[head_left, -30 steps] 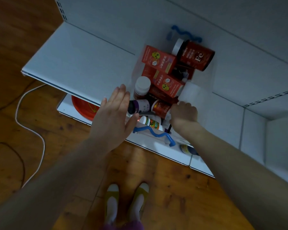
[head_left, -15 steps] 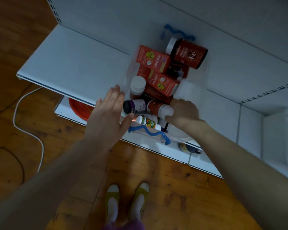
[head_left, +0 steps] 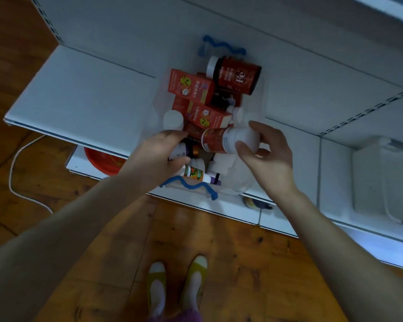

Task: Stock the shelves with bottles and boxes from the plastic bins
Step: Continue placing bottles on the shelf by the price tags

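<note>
- Right hand (head_left: 268, 156) grips a red-labelled bottle (head_left: 219, 140) by its white end, just above the clear bin (head_left: 240, 182).
- Left hand (head_left: 156, 154) curls round a dark bottle (head_left: 184, 150) inside it.
- This looks like the picking step; the next move is probably to stand them upright on the shelf (head_left: 79, 96) alongside.

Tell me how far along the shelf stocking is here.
Done: nothing visibly shelved yet. In hand: the right hand grips a red-labelled bottle above the clear bin; the left hand curls round a dark bottle. Left: red boxes, the Fe jar and other bottles lie in the bin.
</note>
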{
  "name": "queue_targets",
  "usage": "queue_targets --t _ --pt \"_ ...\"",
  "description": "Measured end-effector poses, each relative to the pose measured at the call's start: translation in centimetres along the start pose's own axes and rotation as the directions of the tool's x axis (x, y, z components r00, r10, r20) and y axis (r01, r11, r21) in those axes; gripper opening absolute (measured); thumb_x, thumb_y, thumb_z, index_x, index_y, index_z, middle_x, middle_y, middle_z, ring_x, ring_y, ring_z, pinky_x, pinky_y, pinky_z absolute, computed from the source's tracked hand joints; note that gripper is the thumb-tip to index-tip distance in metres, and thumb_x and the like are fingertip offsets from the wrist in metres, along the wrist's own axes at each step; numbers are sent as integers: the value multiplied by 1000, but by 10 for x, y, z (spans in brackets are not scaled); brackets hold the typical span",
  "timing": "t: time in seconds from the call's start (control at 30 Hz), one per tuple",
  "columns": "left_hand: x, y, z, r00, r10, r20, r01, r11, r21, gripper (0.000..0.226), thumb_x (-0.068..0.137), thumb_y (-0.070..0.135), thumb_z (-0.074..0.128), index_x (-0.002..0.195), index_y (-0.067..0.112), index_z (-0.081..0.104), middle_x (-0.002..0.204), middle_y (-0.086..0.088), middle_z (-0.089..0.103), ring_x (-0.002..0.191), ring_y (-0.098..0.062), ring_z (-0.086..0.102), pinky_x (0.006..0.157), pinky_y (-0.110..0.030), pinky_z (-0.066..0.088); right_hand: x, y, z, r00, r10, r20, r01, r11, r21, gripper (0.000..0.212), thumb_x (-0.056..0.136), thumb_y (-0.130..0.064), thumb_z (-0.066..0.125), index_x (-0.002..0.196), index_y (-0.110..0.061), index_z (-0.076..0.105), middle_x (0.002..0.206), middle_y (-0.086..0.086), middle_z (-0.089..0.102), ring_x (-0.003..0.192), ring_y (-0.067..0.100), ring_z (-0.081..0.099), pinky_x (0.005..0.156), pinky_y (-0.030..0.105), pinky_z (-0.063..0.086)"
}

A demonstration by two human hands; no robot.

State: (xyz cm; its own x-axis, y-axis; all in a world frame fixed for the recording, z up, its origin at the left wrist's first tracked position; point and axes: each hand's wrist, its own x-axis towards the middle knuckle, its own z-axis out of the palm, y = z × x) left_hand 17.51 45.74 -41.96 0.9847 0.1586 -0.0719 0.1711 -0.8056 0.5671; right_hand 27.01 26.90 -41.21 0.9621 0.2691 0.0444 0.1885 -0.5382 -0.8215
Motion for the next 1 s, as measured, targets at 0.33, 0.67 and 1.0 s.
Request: queue_targets --t 0.33,0.67,1.0 --pt "59 -16 42 732 -213 647 -4 948 317 44 85 46 60 112 12 57 108 -7 60 86 -14 49 70 -22 36 -14 14 -13 991 -91 -100 90 996 -10 46 70 -21 66 115 -10 62 104 -8 52 95 3 52 74 6 45" --pt "60 -10 43 810 -181 558 99 980 175 44 76 39 71 101 14 46 95 -2 53 84 -15 49 68 -24 36 -21 21 -12 994 -108 -9 108 994 -37 45 71 -21 65 115 -10 62 103 -10 51 97 -3 46 80 20 47" --pt "-3 34 -33 942 -312 -125 277 931 -236 43 71 30 73 93 10 41 74 6 45 68 -13 48 50 -21 36 -40 -11 -27 996 7 -88 -3 999 44 45 76 -21 65 120 -13 59 101 -24 47 105 13 52 84 22 46"
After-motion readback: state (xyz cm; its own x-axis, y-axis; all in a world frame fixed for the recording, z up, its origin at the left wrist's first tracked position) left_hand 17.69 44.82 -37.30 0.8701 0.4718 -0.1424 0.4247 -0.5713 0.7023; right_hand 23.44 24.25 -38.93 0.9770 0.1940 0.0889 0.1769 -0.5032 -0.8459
